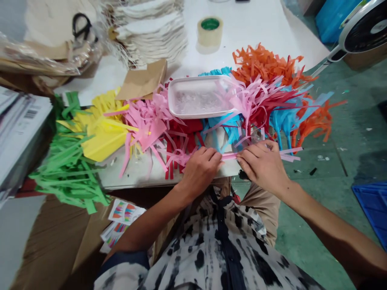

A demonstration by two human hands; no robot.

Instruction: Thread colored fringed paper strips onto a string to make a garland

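A strip of pink fringed tissue paper [229,156] stretches between my hands at the table's front edge. My left hand [202,169] is closed on its left part, where loose pink fringe spreads out beyond the fingers. On the other side my right hand [261,163] grips the strip, and pink ends stick out to its right. Just behind sits a shallow white plastic tray [198,112] with small clear bits in it. Around it lie fringed papers: red [189,129], blue [282,121], orange [266,66], yellow [105,141] and green [68,165].
A tape roll [209,34] stands behind the tray, left of it a stack of white pieces with strings [151,32]. Brown cardboard [143,80], black-handled scissors [81,26] and papers [22,133] lie leftward. A fan [365,28] and blue crate [371,205] are at right.
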